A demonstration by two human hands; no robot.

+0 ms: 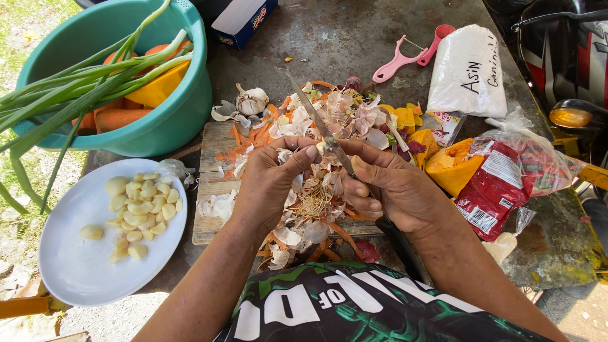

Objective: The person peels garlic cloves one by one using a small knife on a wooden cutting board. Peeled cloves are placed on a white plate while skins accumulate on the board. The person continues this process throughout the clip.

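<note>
The left hand (269,183) pinches a small, light garlic clove (322,147) above the cutting board (212,190), while the right hand (396,190) grips a knife (316,120); the clove seems slippery, better held by its ends.
</note>
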